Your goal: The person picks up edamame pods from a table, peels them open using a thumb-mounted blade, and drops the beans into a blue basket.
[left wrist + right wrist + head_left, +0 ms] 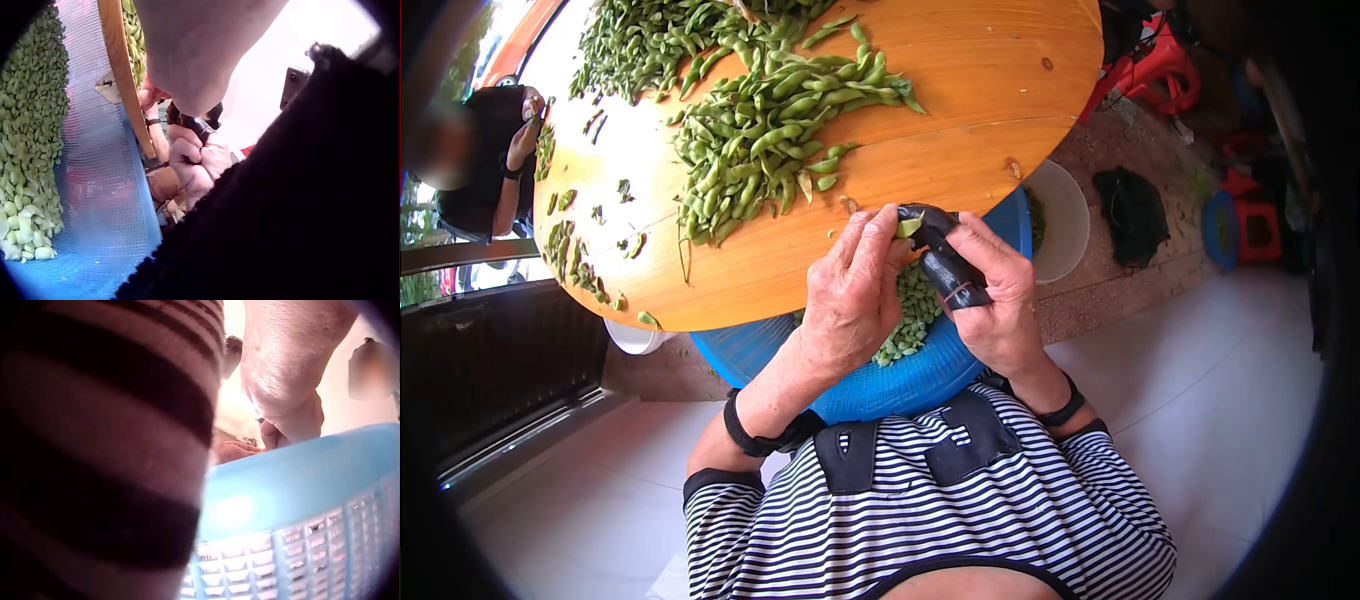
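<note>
A green edamame pod [910, 226] sits between the fingertips of both hands in the head view. My left hand [855, 290] pinches it from the left. From the right, my right hand [1000, 295] grips its other side, with shiny black covers [948, 275] over the thumb and forefinger. Below the hands is a blue mesh basket [870, 392] containing many shelled green beans [912, 310], which the left wrist view shows closer as a large heap [28, 125]. In the right wrist view, the basket rim [300, 478] stands in front of the hands.
Heaps of unshelled pods [765, 135] cover part of the wooden table [970, 75], whose edge overhangs the basket. A white bucket [1062, 220] stands right of the basket, near a dark bag [1130, 215] and a red stool [1165, 75]. Another person [485, 160] sits at the left.
</note>
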Motion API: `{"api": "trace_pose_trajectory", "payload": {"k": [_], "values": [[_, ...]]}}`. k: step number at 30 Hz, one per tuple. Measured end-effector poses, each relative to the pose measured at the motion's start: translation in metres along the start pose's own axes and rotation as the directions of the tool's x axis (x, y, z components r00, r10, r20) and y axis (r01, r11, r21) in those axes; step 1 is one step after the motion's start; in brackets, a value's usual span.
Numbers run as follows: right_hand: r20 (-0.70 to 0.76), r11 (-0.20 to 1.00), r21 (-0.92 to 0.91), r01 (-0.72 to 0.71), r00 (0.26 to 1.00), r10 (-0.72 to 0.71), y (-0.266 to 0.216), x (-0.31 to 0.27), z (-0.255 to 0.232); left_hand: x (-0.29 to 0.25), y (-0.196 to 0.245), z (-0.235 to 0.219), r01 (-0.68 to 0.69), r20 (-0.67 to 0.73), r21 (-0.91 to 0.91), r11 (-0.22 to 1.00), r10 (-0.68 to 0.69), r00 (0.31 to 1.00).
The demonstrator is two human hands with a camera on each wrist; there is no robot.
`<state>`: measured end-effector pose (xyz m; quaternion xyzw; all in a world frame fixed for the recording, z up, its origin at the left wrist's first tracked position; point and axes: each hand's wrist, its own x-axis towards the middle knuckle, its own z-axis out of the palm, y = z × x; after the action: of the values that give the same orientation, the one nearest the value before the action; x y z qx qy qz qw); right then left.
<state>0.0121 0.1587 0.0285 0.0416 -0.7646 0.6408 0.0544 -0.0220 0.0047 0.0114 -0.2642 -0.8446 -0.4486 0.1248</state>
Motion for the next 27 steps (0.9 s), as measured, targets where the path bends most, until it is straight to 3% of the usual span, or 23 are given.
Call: {"api": "trace_pose_trajectory", "payload": {"k": [2, 3, 4, 5, 7, 8, 10, 12, 13, 15, 18, 21, 23, 27], "values": [[-0.016, 1.0, -0.025, 0.001, 1.0, -0.001, 0.003, 0.002, -0.001, 0.001, -0.001, -0.003, 0.021, 0.01, -0.003, 1.0, -0.021, 1.0], [-0.012, 1.0, -0.024, -0.001, 1.0, 0.0, 0.004, 0.003, -0.003, 0.004, 0.0, -0.01, 0.262, 0.172, -0.22, 0.94, -0.227, 0.959], [0.049, 0.987, 0.116, -0.111, 0.993, 0.106, 0.004, 0.004, -0.008, 0.006, 0.0, -0.017, 0.502, 0.367, -0.379, 0.777, -0.372, 0.853], [0.122, 0.943, 0.246, -0.225, 0.972, 0.2, 0.005, 0.005, -0.012, 0.011, -0.002, -0.025, 0.505, 0.366, -0.38, 0.775, -0.375, 0.852], [0.185, 0.926, 0.265, -0.27, 0.957, 0.226, 0.006, 0.007, -0.02, 0.022, -0.008, -0.039, 0.801, 0.712, -0.448, 0.397, -0.384, 0.588], [0.231, 0.91, 0.259, -0.324, 0.936, 0.268, 0.004, 0.008, -0.023, 0.024, -0.01, -0.041, 0.821, 0.746, -0.454, 0.345, -0.357, 0.562], [0.274, 0.891, 0.253, -0.377, 0.911, 0.308, 0.004, 0.008, -0.024, 0.025, -0.01, -0.042, 0.831, 0.754, -0.472, 0.293, -0.353, 0.553], [0.21, 0.946, 0.191, -0.264, 0.952, 0.223, 0.006, 0.007, -0.022, 0.025, -0.01, -0.04, 0.839, 0.764, -0.489, 0.24, -0.346, 0.545], [0.21, 0.946, 0.19, -0.264, 0.952, 0.224, 0.005, 0.007, -0.019, 0.023, -0.008, -0.038, 0.823, 0.742, -0.495, 0.279, -0.357, 0.567], [0.141, 0.997, -0.077, -0.006, 0.99, 0.017, 0.002, 0.006, -0.013, 0.019, -0.007, -0.033, 0.807, 0.72, -0.499, 0.315, -0.368, 0.588], [0.109, 0.977, -0.205, 0.054, 0.994, -0.032, -0.003, 0.0, -0.005, 0.013, -0.009, -0.029, 0.783, 0.676, -0.478, 0.397, -0.403, 0.617], [0.075, 0.941, -0.307, 0.142, 0.989, -0.125, -0.003, -0.005, 0.001, 0.009, -0.01, -0.025, 0.768, 0.672, -0.539, 0.345, -0.375, 0.639], [0.028, 0.946, -0.291, 0.143, 0.99, -0.14, -0.003, -0.005, 0.004, 0.008, -0.006, -0.02, 0.736, 0.658, -0.674, 0.058, -0.405, 0.635], [0.017, 0.953, -0.283, 0.113, 0.993, -0.113, -0.001, -0.006, 0.001, 0.008, 0.001, -0.016, 0.749, 0.645, -0.657, 0.087, -0.45, 0.617]]}}
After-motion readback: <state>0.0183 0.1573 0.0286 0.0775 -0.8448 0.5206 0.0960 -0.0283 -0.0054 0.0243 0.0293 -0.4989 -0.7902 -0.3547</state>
